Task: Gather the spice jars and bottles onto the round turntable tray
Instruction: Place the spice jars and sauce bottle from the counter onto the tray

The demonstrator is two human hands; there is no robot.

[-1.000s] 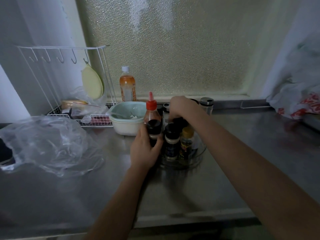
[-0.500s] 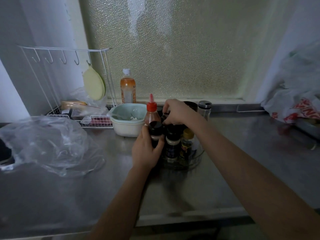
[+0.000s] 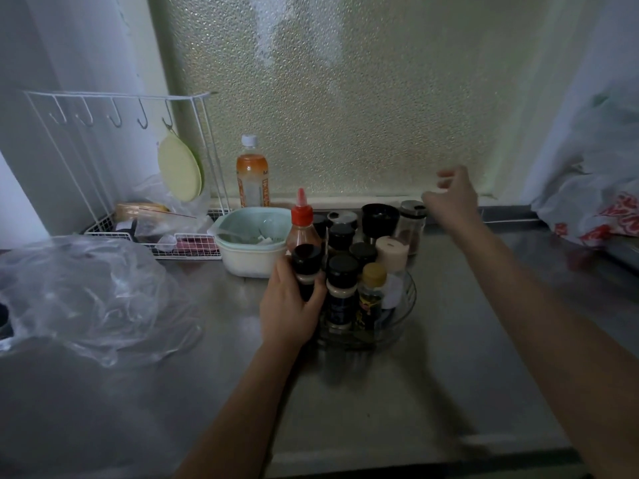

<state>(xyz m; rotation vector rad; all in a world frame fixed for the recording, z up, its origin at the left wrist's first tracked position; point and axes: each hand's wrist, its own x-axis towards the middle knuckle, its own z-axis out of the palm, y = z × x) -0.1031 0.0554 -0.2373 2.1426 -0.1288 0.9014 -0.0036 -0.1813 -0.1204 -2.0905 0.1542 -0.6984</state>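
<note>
The round turntable tray (image 3: 406,307) is a clear, shallow-walled dish standing on the steel counter (image 3: 449,375), just right of a pale green and white tub (image 3: 254,243). It is crowded with upright containers: a black-capped spice jar with a pale band below the cap (image 3: 340,288), a small yellow-capped bottle (image 3: 372,292) with a dark label bearing yellow print too small to read, a white cylindrical shaker (image 3: 391,254), and further black-lidded jars (image 3: 363,252) behind these. A red-capped squeeze bottle (image 3: 301,224) holding reddish sauce stands at the tray's left rear; whether it sits on the tray or beside it cannot be determined. A glass jar with a metal lid (image 3: 411,226) containing brown powder stands near the tray's far right, apparently off it. The left hand (image 3: 288,305) is wrapped around a dark jar with a black cap (image 3: 306,267) at the tray's left edge. The right hand (image 3: 449,198) is raised above the counter, right of the metal-lidded jar, fingers loosely spread and empty; it is blurred. An orange drink bottle (image 3: 251,174) with a white cap stands at the frosted window (image 3: 345,98); its label lettering is illegible. A white bag with red print (image 3: 601,216), also unreadable, lies at far right.
</note>
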